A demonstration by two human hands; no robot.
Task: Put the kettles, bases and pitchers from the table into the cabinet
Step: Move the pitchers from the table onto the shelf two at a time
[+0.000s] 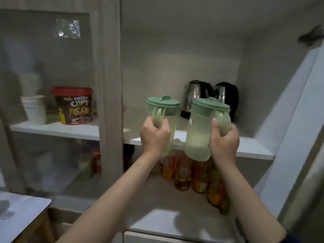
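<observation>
Both hands are raised toward the open cabinet, each wrapped around a pitcher handle: the left hand (154, 135) grips the left pitcher (164, 118), the right hand (224, 141) grips the right pitcher (203, 130). Both pitchers, pale green with darker green lids, are held in the air just in front of the shelf (250, 146) edge and are not yet set down. At the back of that shelf two steel kettles (198, 95) are already stood side by side, so that part of the task is judged done. A dark base seems to be seen under the nearer kettle, but whether both bases are there cannot be told, since the pitchers cover the lower parts. Only a corner of a table (21, 213) is shown at lower left, so what remains on it is hidden. Bottles (182, 174) on the shelf below are blurred and partly covered by the arms.
</observation>
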